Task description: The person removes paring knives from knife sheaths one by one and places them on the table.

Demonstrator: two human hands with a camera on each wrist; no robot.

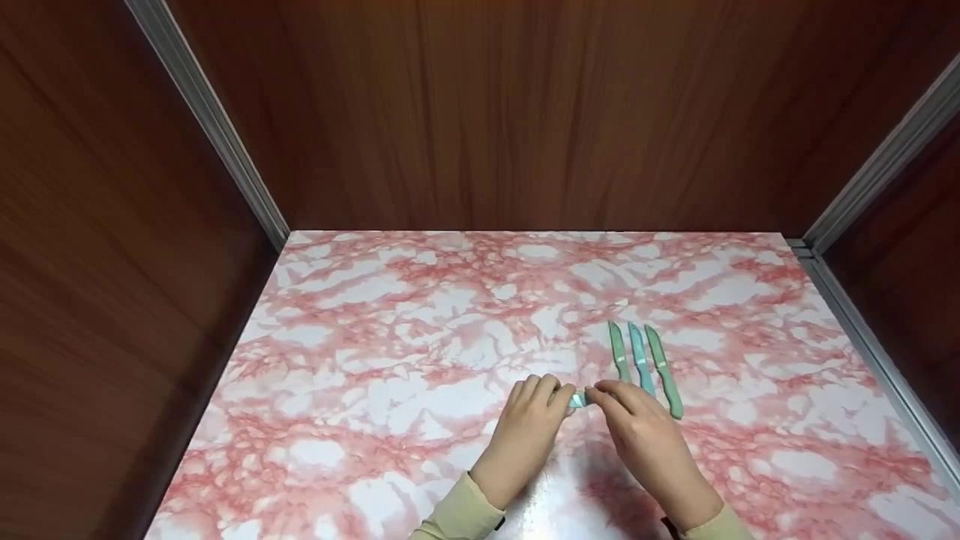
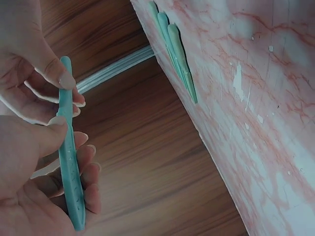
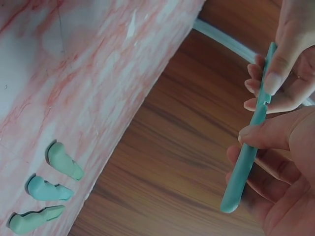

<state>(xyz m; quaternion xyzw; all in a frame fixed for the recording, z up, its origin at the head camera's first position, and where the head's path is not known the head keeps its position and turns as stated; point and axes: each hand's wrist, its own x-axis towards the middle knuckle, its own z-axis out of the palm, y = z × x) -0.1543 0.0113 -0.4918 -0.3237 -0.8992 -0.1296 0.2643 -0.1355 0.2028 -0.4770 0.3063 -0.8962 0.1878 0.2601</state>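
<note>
A slim teal knife (image 2: 70, 157) is held level between both hands above the table. My left hand (image 1: 525, 424) pinches its holed blade-side part, which looks like a blade cover, thumb on top and fingers beneath. The plain rounded handle (image 3: 239, 179) is in my right hand (image 1: 645, 431), gripped between thumb and fingers. A step in the outline shows where the two parts meet, between the thumbs. From the head view, only a short teal piece shows between the fingertips. Whether any bare blade shows cannot be told.
Beyond my right hand lie a green knife (image 1: 617, 349), a blue knife (image 1: 639, 356) and another green knife (image 1: 664, 371), side by side on the red-and-white marbled table (image 1: 360, 450). Brown wood-grain panels (image 1: 480, 120) with metal edge strips (image 1: 217, 120) enclose the table.
</note>
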